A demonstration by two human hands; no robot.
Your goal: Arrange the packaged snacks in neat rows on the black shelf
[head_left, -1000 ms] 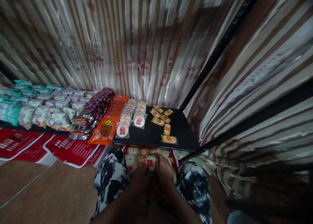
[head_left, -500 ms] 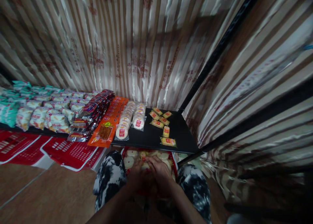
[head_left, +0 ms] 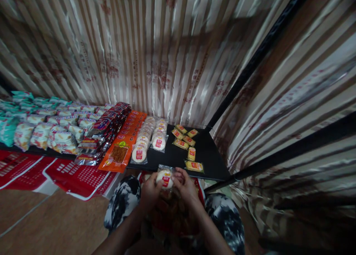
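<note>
Between my two hands is a round white rice cracker pack (head_left: 165,179) in clear wrap with a red label. My left hand (head_left: 151,190) grips its left edge with thumb and fingers. On the other edge, my right hand (head_left: 185,186) pinches the wrapper. Beneath them a red basket (head_left: 200,190) sits between my knees, its contents dim and partly hidden by my hands. Just beyond, on the black shelf (head_left: 172,158), lie two rows of similar rice cracker packs (head_left: 159,141) and several small yellow snack packs (head_left: 191,154).
Left along the shelf are an orange snack bag (head_left: 119,153), dark red packets (head_left: 104,131) and white puffed bags (head_left: 62,139). Red shopping bags (head_left: 80,175) hang below its front edge. A black metal post (head_left: 236,88) rises at the right corner, before a striped curtain (head_left: 167,55).
My hands have come up out of the basket and now hold a rice cracker pack between them, near the shelf's front edge. The view has shifted slightly.
</note>
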